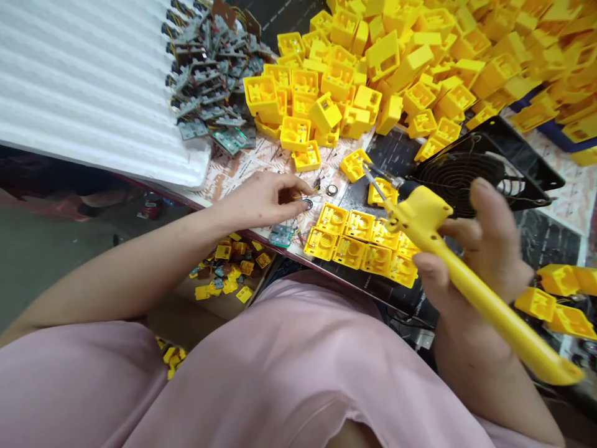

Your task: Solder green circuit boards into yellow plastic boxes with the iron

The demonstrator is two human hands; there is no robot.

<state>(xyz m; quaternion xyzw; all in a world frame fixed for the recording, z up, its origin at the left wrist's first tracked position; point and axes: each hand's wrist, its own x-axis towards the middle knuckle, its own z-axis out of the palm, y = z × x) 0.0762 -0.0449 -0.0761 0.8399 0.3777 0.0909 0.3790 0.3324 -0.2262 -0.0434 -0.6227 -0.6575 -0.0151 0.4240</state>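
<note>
My left hand (pixel 268 198) reaches over the table, thumb and forefinger closing on thin wires beside a small round part (pixel 307 204). Another round part (pixel 331 190) lies just right of the fingertips. A green circuit board (pixel 282 235) is below that hand at the table edge. In my right hand (pixel 485 255) is a yellow soldering gun (pixel 485 298), its metal tip pointing up and left over a yellow housing (pixel 383 191). Two rows of open yellow housings (pixel 349 252) stand between the hands, near the front edge.
A large heap of yellow housings (pixel 387 56) fills the back. Grey circuit boards (pixel 209 81) are piled beside white foam (pixel 93 81). A black fan (pixel 485 168) stands behind my right hand. More yellow housings (pixel 536 303) lie at right; a box of parts (pixel 228 267) sits below the table.
</note>
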